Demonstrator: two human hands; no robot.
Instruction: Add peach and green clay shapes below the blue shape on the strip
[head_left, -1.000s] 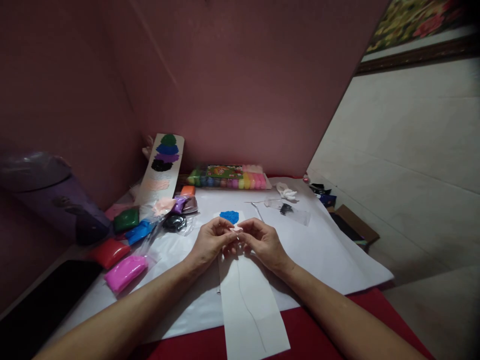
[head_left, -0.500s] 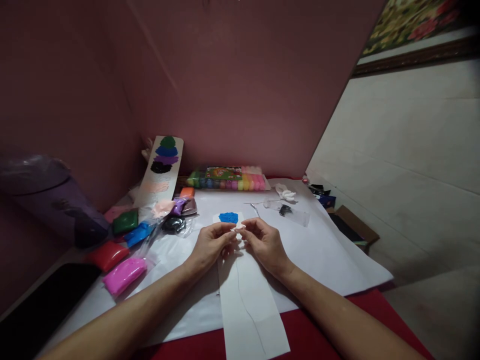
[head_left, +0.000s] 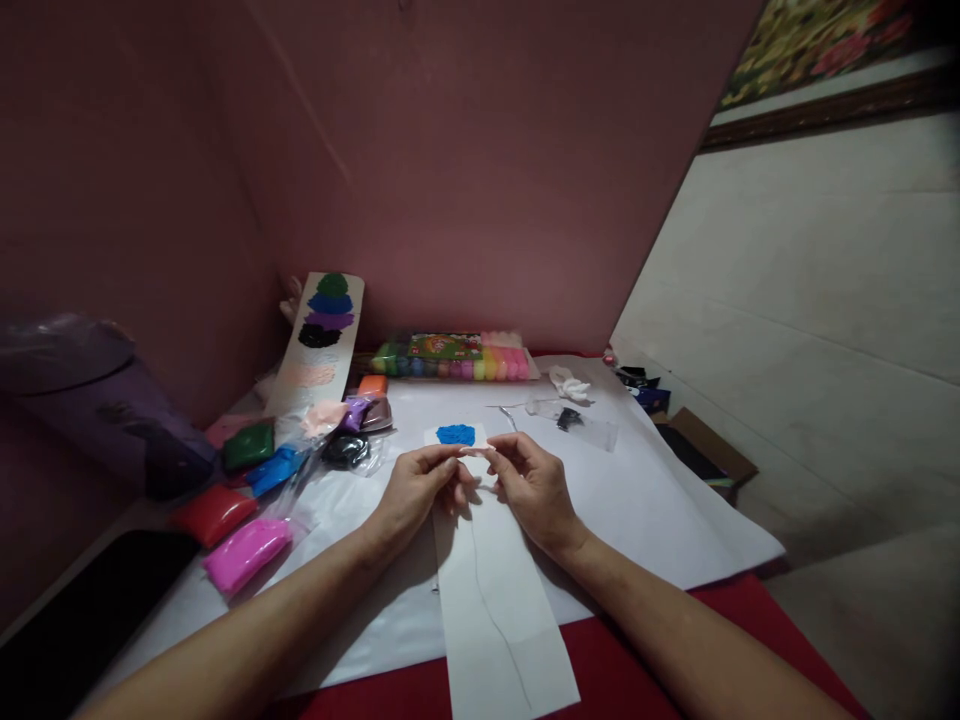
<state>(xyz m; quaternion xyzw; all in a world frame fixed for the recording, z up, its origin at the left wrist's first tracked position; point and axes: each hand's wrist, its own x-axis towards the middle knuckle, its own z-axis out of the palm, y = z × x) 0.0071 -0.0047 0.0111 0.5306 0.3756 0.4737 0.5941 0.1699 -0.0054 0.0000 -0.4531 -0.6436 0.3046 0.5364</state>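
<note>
Between my fingertips is a small strand of pale pink modelling clay (head_left: pixel 475 451), stretched thin. My left hand (head_left: pixel 422 488) pinches one end and my right hand (head_left: pixel 534 492) pinches the other. Both hang just over a long white card strip (head_left: pixel 499 610), which has a curved line drawn down it. A textured patch of blue clay (head_left: pixel 456 435) is stuck near the far end of that strip, right beyond my fingers.
Bagged clay lies left, including a pink pack (head_left: pixel 249 553) and a red pack (head_left: pixel 214 514). Behind stand a card with coloured patches (head_left: pixel 320 335) and a multicolour clay pack (head_left: pixel 450 360). White clay (head_left: pixel 569 384) sits at right. A dark flat object (head_left: pixel 105 620) lies front left.
My hands have drawn slightly apart, and the pale pink clay between them has gone from a small lump to a longer, thinner strand.
</note>
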